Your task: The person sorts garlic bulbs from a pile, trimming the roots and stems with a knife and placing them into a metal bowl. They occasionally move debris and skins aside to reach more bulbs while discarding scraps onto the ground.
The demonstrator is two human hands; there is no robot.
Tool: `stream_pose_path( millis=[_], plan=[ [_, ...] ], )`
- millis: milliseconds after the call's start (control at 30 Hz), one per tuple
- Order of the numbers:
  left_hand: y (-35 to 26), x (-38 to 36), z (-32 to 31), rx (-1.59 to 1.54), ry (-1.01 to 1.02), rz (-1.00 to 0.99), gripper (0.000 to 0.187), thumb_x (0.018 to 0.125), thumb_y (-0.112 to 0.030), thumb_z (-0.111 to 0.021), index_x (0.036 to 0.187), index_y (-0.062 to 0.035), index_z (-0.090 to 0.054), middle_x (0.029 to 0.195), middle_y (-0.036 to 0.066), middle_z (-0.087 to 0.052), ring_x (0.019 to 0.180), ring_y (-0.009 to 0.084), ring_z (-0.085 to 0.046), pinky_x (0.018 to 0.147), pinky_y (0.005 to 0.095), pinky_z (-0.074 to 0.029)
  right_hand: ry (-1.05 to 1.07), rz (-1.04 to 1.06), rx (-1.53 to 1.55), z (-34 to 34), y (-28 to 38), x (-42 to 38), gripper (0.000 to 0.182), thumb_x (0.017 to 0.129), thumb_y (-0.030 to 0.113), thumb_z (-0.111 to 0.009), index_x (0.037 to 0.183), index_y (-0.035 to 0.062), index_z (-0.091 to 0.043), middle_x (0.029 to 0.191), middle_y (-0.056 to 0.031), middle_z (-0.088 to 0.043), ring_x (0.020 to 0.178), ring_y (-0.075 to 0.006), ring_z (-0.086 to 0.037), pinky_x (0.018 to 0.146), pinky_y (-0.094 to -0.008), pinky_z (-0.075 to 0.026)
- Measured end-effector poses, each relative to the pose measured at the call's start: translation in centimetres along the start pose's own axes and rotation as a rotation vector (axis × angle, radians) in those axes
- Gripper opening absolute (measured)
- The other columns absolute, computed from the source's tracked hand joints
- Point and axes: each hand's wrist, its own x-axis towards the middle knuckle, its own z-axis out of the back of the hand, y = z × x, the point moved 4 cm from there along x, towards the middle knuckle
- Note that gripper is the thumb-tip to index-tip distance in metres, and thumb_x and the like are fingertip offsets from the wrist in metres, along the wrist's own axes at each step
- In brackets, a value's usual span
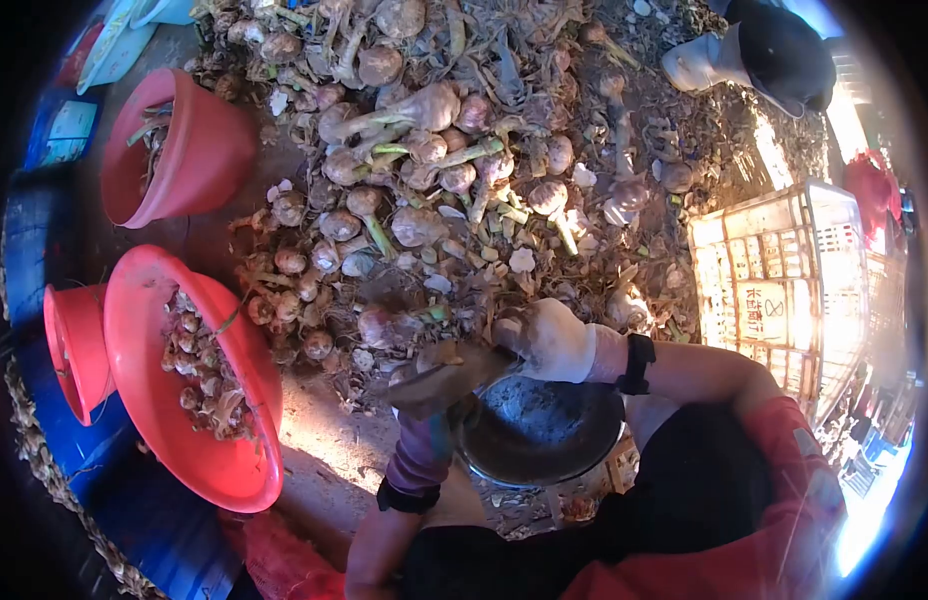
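Two gloved hands over a dark bowl (539, 432), beside a heap of garlic (434, 170) on the ground.
Left hand (439, 378) flattened, fingers pressed together; right hand (552, 340) curled, grip unclear, possibly round a bulb. Best done trimming close over the bowl, keeping cleaned bulbs apart in the red basin (199, 385). Second red basin (179, 145) farther back.

Left hand's (439, 375) grip blurred; crate (784, 270) overexposed.
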Motion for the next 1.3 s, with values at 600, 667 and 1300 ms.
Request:
stream_pose_path(
  millis=[600, 667, 1300],
  plan=[
    [-4.3, -0.8, -4.4, -0.276, 0.407, 0.053, 0.045, 0.087, -0.031, -0.060, 0.112, 0.0049, -0.053, 0.088, 0.010, -0.060, 0.075, 0.0161, -0.059, 0.059, 0.0242, -0.046, 0.176, -0.699, 0.091, 1.9, -4.4, -1.2, 0.033, 0.087, 0.038, -0.056, 0.102, 0.0085, -0.063, 0.077, -0.0156, -0.065, 0.071, -0.0312, -0.065, 0.065, -0.0409, -0.052],
    [-1.5, -0.7, -1.3, -0.282, 0.060, 0.461, 0.041, 0.084, -0.023, -0.061, 0.116, 0.0021, -0.052, 0.094, 0.009, -0.059, 0.081, 0.0151, -0.059, 0.065, 0.0244, -0.048, 0.094, -0.515, 0.181, 1.7, -1.6, -0.1, 0.035, 0.085, 0.039, -0.060, 0.099, 0.0079, -0.064, 0.079, -0.0153, -0.065, 0.072, -0.0323, -0.065, 0.066, -0.0399, -0.053],
    [-1.9, 0.4, 0.4, 0.298, -0.120, 0.394, 0.038, 0.083, -0.007, -0.063, 0.120, -0.0042, -0.052, 0.093, 0.002, -0.061, 0.082, 0.0108, -0.058, 0.074, 0.0246, -0.049, 0.171, -0.282, 0.167, 1.2, 1.8, 1.0, 0.032, 0.079, 0.033, -0.069, 0.088, 0.0043, -0.058, 0.065, -0.0136, -0.056, 0.055, -0.0319, -0.056, 0.052, -0.0396, -0.045]
  ],
)
